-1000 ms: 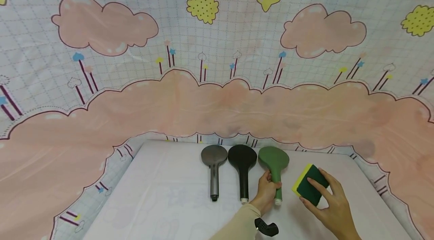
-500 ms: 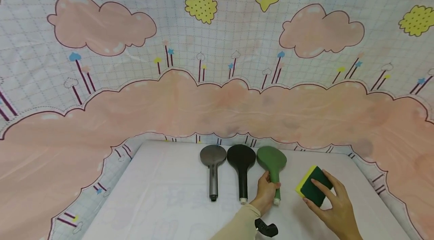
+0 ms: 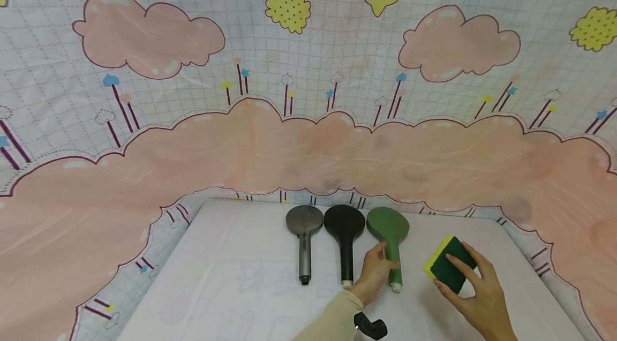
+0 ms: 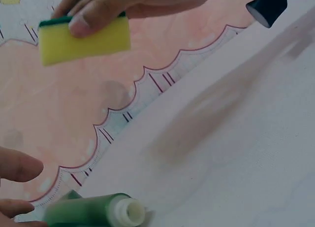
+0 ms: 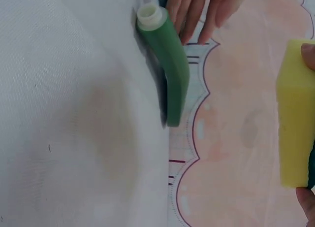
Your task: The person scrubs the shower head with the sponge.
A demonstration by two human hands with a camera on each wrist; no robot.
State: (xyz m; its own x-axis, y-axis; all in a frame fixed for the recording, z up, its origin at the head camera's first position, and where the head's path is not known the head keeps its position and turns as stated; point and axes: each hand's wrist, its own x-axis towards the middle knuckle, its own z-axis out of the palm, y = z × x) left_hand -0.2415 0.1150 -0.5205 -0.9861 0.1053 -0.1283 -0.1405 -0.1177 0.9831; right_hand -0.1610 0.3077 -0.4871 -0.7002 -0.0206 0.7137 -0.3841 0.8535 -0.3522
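Note:
A green shower head lies face down on the white table, third in a row. Beside its handle is my left hand; in the right wrist view its fingers look loosely straight. The left wrist view has its thumb apart from the green handle, whose pale threaded end faces the camera. My right hand grips a yellow sponge with a dark green scouring side, between thumb and fingers, raised to the right of the shower head.
A grey shower head and a black shower head lie left of the green one, handles toward me. The white table ends at a cloud-patterned cloth behind. A black strap device sits at my left wrist.
My left hand has loosened from the green shower head's handle and shifted slightly left. My right hand has moved a little to the right with the sponge.

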